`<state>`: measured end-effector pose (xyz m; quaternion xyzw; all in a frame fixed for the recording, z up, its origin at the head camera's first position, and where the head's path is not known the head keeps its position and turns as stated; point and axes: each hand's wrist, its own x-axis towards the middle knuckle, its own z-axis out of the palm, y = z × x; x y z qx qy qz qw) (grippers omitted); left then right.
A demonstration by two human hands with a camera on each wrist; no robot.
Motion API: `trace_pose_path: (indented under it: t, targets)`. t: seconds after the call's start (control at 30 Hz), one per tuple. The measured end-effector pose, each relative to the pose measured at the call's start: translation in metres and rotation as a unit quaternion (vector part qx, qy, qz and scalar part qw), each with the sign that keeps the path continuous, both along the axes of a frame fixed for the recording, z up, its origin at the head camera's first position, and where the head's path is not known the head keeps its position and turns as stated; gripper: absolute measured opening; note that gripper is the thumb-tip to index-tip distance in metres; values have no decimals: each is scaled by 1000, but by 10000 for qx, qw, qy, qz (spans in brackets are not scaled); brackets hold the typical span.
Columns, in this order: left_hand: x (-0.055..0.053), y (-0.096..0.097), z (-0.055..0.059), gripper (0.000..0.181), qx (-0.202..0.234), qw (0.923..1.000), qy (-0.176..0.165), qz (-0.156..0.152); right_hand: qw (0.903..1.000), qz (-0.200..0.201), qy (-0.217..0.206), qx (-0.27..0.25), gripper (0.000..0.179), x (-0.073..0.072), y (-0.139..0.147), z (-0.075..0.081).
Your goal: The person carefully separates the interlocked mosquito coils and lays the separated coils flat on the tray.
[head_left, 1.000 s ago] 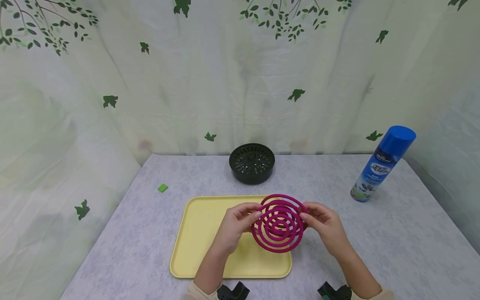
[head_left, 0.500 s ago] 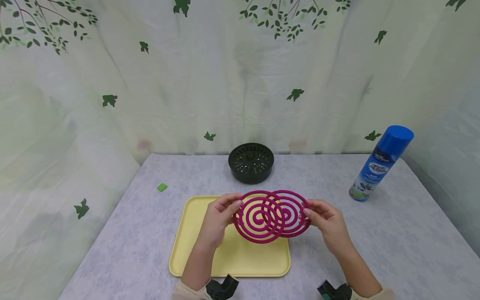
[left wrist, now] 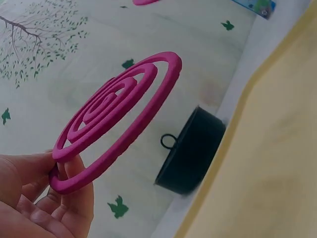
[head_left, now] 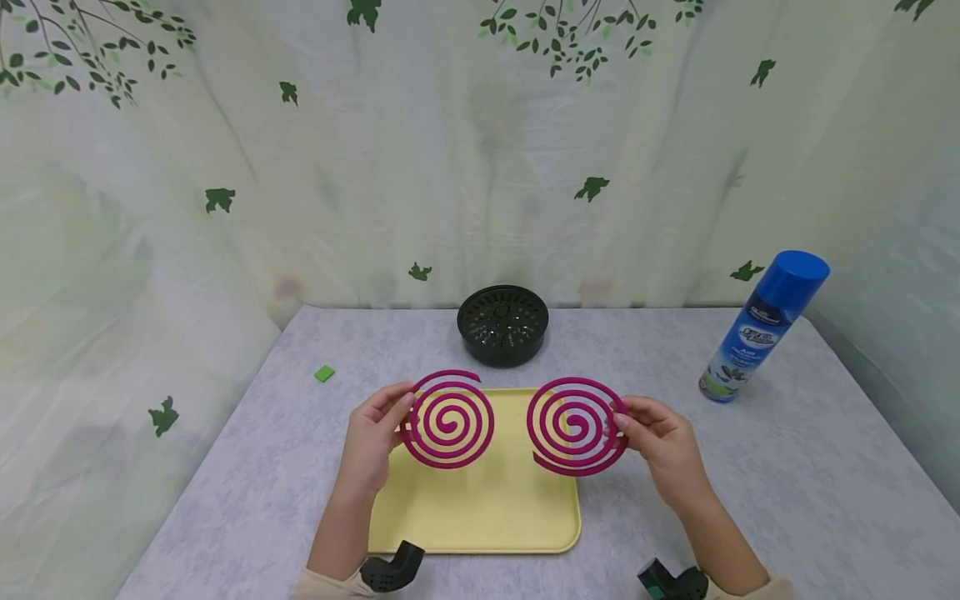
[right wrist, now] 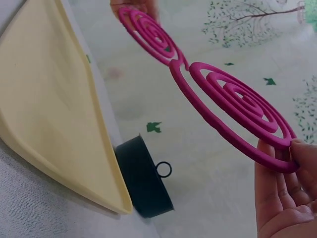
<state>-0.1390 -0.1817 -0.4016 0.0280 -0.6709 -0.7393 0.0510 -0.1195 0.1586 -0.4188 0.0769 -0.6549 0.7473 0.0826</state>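
Note:
Two magenta mosquito coils are held up side by side above the yellow tray, with a gap between them in the head view. My left hand (head_left: 370, 442) pinches the left coil (head_left: 447, 427) by its outer left edge, thumb on the near side and fingers behind. By its outer right edge, the right coil (head_left: 575, 422) is pinched in my right hand (head_left: 663, 450). In the left wrist view, the left coil (left wrist: 119, 152) tilts upward from the fingertips. The right wrist view shows the right coil (right wrist: 218, 127) with the other one beyond it.
Under the coils lies a yellow tray (head_left: 472, 517) on the grey table (head_left: 247, 500). Behind it stands a round black holder (head_left: 502, 337) with slots and a small ring. A blue spray can (head_left: 761, 329) is at the right, a small green square (head_left: 324, 374) at the left.
The coils overlapped earlier and are now apart. My left hand has moved left with its coil; my right hand has stayed nearly in place with the other.

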Motion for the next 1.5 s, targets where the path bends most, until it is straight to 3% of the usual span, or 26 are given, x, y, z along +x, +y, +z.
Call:
trace_pose_path:
  t: [0.13, 0.3, 0.6, 0.73, 0.83, 0.97, 1.13, 1.27, 1.4, 1.5]
  targets:
    - [-2, -13, -12, 28, -392, 9984, -385, 149, 10000, 28, 42, -73, 17, 0, 1, 0]
    - [-4, -24, -26, 27, -941, 9908, -921, 309, 10000, 14, -6, 10, 18, 0, 1, -1]
    - [0, -39, -40, 27, -1656, 9767, -1274, 496, 9999, 51, -55, 89, 21, -1, 0, -2]
    - [1, -44, -42, 26, -2552, 9575, -1255, 478, 9999, 40, -40, 99, 21, -1, 0, -2]
    - [2, -47, -42, 24, -3363, 9344, -1089, 444, 9999, 32, -15, 147, 22, -1, 0, -2]
    - [3, -50, -43, 23, -4029, 9103, -894, 318, 9998, 51, 27, 169, 23, -1, 0, -2]
    - [3, -55, -47, 22, -4322, 8980, -763, 318, 9997, 33, 59, 227, 23, -1, 1, -4]
    - [2, -63, -52, 25, -4352, 8960, -653, 591, 9995, -6, 11, 327, 23, -1, 1, -4]
    - [2, -73, -61, 32, -3910, 9141, -818, 695, 9994, 2, -40, 330, 23, -1, 0, -5]
    - [3, -80, -68, 39, -3563, 9269, -1018, 593, 9997, 39, -35, 254, 23, -1, -1, -5]
